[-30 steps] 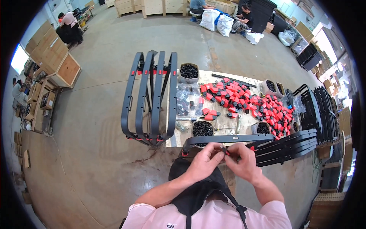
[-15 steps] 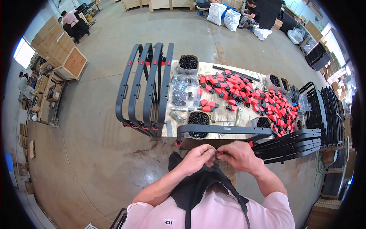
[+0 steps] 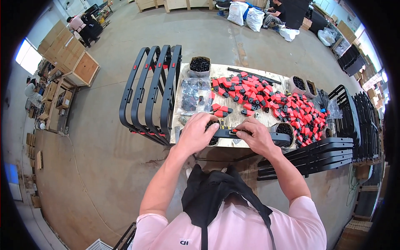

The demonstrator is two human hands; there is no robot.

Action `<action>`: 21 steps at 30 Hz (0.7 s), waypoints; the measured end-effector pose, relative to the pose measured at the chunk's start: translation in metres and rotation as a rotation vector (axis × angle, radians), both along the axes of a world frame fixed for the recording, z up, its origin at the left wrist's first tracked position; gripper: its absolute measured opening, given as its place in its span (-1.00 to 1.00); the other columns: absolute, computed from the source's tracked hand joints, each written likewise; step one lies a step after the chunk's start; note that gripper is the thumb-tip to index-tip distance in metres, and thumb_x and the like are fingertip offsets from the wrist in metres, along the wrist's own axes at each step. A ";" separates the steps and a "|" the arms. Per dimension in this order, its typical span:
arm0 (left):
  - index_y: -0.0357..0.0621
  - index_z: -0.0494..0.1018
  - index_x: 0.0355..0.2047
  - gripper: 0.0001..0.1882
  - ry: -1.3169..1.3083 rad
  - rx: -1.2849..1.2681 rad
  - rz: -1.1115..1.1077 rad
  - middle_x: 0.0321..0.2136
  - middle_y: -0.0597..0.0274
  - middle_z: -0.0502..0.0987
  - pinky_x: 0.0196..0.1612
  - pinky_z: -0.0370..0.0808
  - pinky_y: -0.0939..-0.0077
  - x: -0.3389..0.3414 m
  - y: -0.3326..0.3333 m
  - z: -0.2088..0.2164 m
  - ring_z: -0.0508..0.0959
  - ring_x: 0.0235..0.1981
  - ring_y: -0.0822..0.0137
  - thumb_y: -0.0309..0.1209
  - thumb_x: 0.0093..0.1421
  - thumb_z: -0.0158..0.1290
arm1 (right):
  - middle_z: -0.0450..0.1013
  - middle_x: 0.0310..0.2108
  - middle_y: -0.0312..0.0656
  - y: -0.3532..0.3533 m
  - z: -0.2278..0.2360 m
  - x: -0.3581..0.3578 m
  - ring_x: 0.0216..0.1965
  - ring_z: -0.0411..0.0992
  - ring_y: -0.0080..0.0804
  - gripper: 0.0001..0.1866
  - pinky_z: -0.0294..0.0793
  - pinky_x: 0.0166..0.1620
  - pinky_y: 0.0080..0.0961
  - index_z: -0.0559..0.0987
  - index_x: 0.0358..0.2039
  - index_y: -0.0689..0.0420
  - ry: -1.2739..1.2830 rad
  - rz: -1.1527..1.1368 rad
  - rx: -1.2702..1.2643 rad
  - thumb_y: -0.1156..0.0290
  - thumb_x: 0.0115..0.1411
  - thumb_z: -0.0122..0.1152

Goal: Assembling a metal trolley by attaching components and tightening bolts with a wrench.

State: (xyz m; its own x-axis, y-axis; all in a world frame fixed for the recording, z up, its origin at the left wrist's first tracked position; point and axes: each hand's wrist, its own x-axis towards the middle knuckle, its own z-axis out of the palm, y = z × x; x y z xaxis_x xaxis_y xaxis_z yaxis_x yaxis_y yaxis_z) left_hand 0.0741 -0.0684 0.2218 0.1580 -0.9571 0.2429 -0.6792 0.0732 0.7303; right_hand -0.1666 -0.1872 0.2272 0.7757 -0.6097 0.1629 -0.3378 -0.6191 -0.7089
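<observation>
A long black curved frame bar (image 3: 280, 138) lies along the near edge of the plywood table (image 3: 243, 118). My left hand (image 3: 197, 132) grips its left end, fingers curled over it. My right hand (image 3: 255, 135) presses down on the bar near its middle, fingertips on a small red and black clip (image 3: 236, 131) set against the bar. A brass-coloured pin stands between my two hands. A heap of red and black plastic clips (image 3: 279, 102) covers the table just beyond my hands.
Black tubs of small black parts (image 3: 200, 64) stand at the back and right of the table (image 3: 299, 83). Clear bags of parts (image 3: 191, 95) lie at left. Finished black frames lean left of the table (image 3: 151, 89) and stack at right (image 3: 321, 152). People sit on the floor far behind.
My hands have moved from close to my chest out to the table edge and now rest on the black bar. The view has tilted, bringing the table nearer.
</observation>
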 end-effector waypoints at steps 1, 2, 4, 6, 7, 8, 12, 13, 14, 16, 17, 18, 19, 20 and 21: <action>-0.26 0.59 -0.04 -0.71 0.015 0.113 -0.065 -0.11 -0.03 0.62 0.06 0.53 0.13 0.002 -0.008 -0.002 0.61 -0.06 -0.04 -0.30 0.38 0.13 | 0.49 -0.32 -0.11 -0.001 0.000 0.000 -0.26 0.52 -0.13 -0.81 0.50 -0.18 -0.26 0.72 -0.19 0.21 -0.003 -0.001 0.002 0.40 0.24 0.39; -0.25 0.59 -0.02 -0.65 0.043 0.189 -0.119 -0.18 -0.05 0.64 0.03 0.54 0.14 0.004 -0.016 -0.003 0.63 -0.11 -0.03 -0.20 0.42 0.09 | 0.49 -0.32 -0.11 -0.002 0.002 0.001 -0.25 0.52 -0.12 -0.81 0.50 -0.16 -0.25 0.72 -0.19 0.21 0.008 0.014 0.005 0.39 0.23 0.40; -0.25 0.59 -0.02 -0.62 0.035 0.305 -0.206 -0.22 -0.05 0.65 0.00 0.55 0.14 0.006 -0.028 -0.003 0.63 -0.15 -0.03 -0.16 0.43 0.07 | 0.50 -0.32 -0.11 -0.004 0.003 0.002 -0.24 0.53 -0.12 -0.80 0.51 -0.15 -0.24 0.72 -0.19 0.20 0.017 0.026 0.008 0.38 0.23 0.40; -0.22 0.59 -0.03 -0.51 0.007 0.495 -0.368 -0.32 0.00 0.66 -0.10 0.57 0.21 0.012 -0.044 -0.009 0.65 -0.27 0.10 0.00 0.48 0.00 | 0.50 -0.31 -0.11 -0.004 0.001 0.003 -0.20 0.53 -0.11 -0.80 0.51 -0.12 -0.25 0.72 -0.19 0.21 0.041 0.047 0.019 0.38 0.22 0.40; -0.22 0.59 -0.03 -0.51 0.004 0.495 -0.375 -0.32 0.00 0.66 -0.10 0.57 0.21 0.014 -0.051 -0.003 0.65 -0.27 0.10 0.00 0.48 0.00 | 0.50 -0.31 -0.11 -0.006 0.000 0.003 -0.20 0.53 -0.11 -0.80 0.51 -0.12 -0.25 0.72 -0.19 0.21 0.040 0.040 0.019 0.38 0.22 0.40; -0.21 0.60 -0.05 -0.50 0.020 0.618 -0.432 -0.32 0.09 0.67 -0.14 0.58 0.28 0.015 -0.057 0.002 0.64 -0.29 0.21 0.03 0.49 -0.01 | 0.50 -0.31 -0.11 -0.007 -0.001 0.002 -0.19 0.54 -0.11 -0.80 0.51 -0.10 -0.24 0.72 -0.20 0.21 0.043 0.055 0.007 0.38 0.22 0.40; -0.16 0.62 -0.16 -0.46 0.248 0.914 -0.498 -0.35 0.35 0.66 -0.30 0.54 0.49 0.013 -0.065 0.006 0.57 -0.38 0.49 0.11 0.49 0.00 | 0.51 -0.29 -0.12 -0.011 -0.002 0.001 -0.17 0.54 -0.11 -0.82 0.51 -0.07 -0.23 0.72 -0.22 0.19 0.022 0.098 -0.034 0.38 0.22 0.39; -0.15 0.62 -0.18 -0.47 0.276 0.967 -0.482 -0.36 0.38 0.66 -0.34 0.52 0.53 0.012 -0.066 0.007 0.55 -0.42 0.52 0.11 0.48 0.02 | 0.51 -0.29 -0.12 -0.012 -0.002 0.002 -0.17 0.54 -0.11 -0.82 0.51 -0.07 -0.23 0.72 -0.22 0.19 0.022 0.090 -0.032 0.38 0.22 0.39; -0.15 0.62 -0.18 -0.47 0.274 0.971 -0.488 -0.36 0.38 0.66 -0.34 0.52 0.53 0.013 -0.067 0.006 0.55 -0.42 0.52 0.11 0.48 0.02 | 0.51 -0.28 -0.12 -0.012 -0.001 0.003 -0.15 0.53 -0.11 -0.83 0.51 -0.06 -0.23 0.72 -0.23 0.17 0.027 0.102 -0.053 0.38 0.21 0.40; -0.14 0.62 -0.21 -0.48 0.348 0.972 -0.537 -0.41 0.37 0.65 -0.42 0.47 0.55 0.018 -0.069 0.003 0.52 -0.49 0.55 0.10 0.47 0.03 | 0.51 -0.27 -0.13 -0.012 0.000 0.005 -0.14 0.53 -0.11 -0.84 0.51 -0.06 -0.23 0.72 -0.24 0.16 0.029 0.113 -0.071 0.38 0.21 0.40; -0.14 0.62 -0.21 -0.48 0.346 0.974 -0.535 -0.41 0.37 0.65 -0.42 0.47 0.55 0.018 -0.070 0.003 0.52 -0.49 0.55 0.10 0.47 0.03 | 0.50 -0.26 -0.13 -0.014 0.000 0.005 -0.13 0.53 -0.13 -0.83 0.51 -0.05 -0.24 0.72 -0.24 0.16 0.039 0.120 -0.061 0.37 0.20 0.41; -0.13 0.62 -0.23 -0.49 0.328 0.983 -0.540 -0.43 0.38 0.64 -0.45 0.45 0.55 0.016 -0.072 0.002 0.50 -0.52 0.55 0.10 0.47 0.03 | 0.50 -0.26 -0.13 -0.015 0.000 0.005 -0.12 0.52 -0.14 -0.83 0.51 -0.04 -0.25 0.71 -0.24 0.16 0.048 0.129 -0.051 0.36 0.20 0.42; -0.12 0.61 -0.25 -0.49 0.310 0.991 -0.537 -0.46 0.39 0.64 -0.48 0.43 0.55 0.015 -0.072 0.002 0.49 -0.55 0.55 0.10 0.47 0.04 | 0.50 -0.26 -0.13 -0.018 -0.001 0.005 -0.12 0.52 -0.14 -0.83 0.51 -0.04 -0.25 0.71 -0.24 0.16 0.040 0.137 -0.049 0.36 0.20 0.42; -0.13 0.61 -0.27 -0.48 0.285 0.988 -0.537 -0.48 0.38 0.63 -0.50 0.43 0.54 0.015 -0.073 -0.001 0.48 -0.57 0.55 0.11 0.46 0.04 | 0.50 -0.25 -0.13 -0.020 0.000 0.004 -0.10 0.52 -0.15 -0.82 0.51 -0.03 -0.27 0.71 -0.24 0.16 0.056 0.144 0.025 0.35 0.19 0.43; -0.14 0.61 -0.31 -0.45 0.322 0.985 -0.536 -0.49 0.36 0.62 -0.50 0.42 0.54 0.015 -0.073 -0.003 0.47 -0.57 0.54 0.14 0.45 0.05 | 0.50 -0.23 -0.13 -0.023 0.001 0.003 -0.09 0.52 -0.17 -0.81 0.51 -0.01 -0.28 0.71 -0.24 0.15 0.072 0.153 0.099 0.34 0.18 0.44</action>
